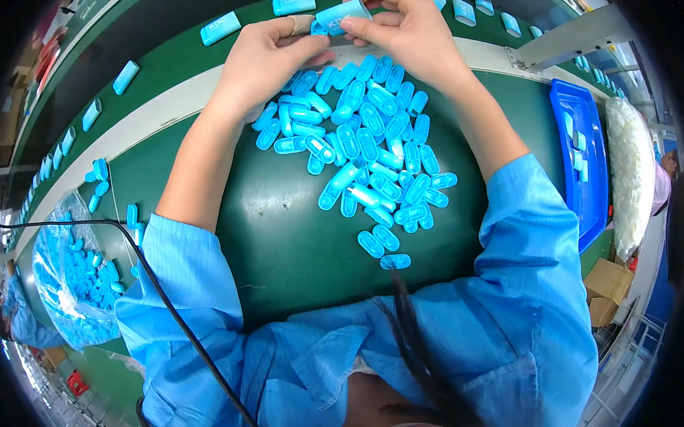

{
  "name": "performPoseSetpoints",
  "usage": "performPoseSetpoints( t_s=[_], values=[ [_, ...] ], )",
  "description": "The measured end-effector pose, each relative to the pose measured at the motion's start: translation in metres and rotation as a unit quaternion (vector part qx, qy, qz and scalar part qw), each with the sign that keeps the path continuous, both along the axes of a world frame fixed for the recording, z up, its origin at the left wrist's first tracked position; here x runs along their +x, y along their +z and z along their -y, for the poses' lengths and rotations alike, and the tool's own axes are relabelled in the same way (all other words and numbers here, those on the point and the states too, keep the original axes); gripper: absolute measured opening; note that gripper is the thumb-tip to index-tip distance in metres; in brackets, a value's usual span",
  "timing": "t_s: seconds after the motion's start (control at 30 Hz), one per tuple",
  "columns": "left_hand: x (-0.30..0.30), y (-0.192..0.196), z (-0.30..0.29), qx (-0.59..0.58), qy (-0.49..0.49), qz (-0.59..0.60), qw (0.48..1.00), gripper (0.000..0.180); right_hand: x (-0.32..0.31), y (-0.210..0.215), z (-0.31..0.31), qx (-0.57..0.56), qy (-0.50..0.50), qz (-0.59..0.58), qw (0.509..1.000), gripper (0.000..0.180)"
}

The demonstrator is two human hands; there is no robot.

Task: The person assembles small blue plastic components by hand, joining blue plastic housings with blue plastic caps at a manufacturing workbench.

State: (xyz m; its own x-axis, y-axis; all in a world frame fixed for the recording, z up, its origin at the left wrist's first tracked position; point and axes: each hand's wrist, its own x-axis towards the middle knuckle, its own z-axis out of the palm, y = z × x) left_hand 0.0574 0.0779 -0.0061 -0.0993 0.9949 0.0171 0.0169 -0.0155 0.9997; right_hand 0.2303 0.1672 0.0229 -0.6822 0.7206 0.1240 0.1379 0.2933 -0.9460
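At the far edge of the table, my right hand [409,26] pinches a light blue oval sleeve [341,16] with white print, thumb on its front. My left hand [272,57] is closed beside the sleeve's left end, a tan wrap round one finger. Between its fingertips a bright blue oval cap [317,27] shows in part, close against the sleeve. Just below both hands spreads a heap of the same blue oval caps [372,119], some lying face up with a rim, others on their sides. Several lie loose at the heap's near end.
Beyond the hands runs a green conveyor belt [167,45] carrying spaced blue sleeves [220,28]. A clear bag [61,279] of blue caps lies at left, with a black cable [155,278] crossing nearby. A blue tray [583,199] and a white-filled bag [628,174] are at right.
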Motion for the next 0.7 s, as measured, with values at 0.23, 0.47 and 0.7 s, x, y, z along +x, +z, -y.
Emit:
performPoseSetpoints(
  t_s=[0.23, 0.47, 0.7],
  values=[
    [-0.007, -0.001, -0.006, 0.013, 0.060, 0.063, 0.996, 0.034, 0.004, -0.010, -0.009, -0.119, -0.002, -0.071, 0.990, 0.021],
    [0.002, -0.004, -0.006, 0.050, 0.083, 0.047, 0.994, 0.032, 0.004, -0.025, -0.010, -0.226, 0.030, -0.110, 0.968, 0.021],
    [-0.004, 0.000, -0.002, 0.099, 0.094, -0.189, 0.972, 0.032, 0.008, -0.024, -0.004, -0.161, 0.034, -0.113, 0.980, 0.020]
  ],
)
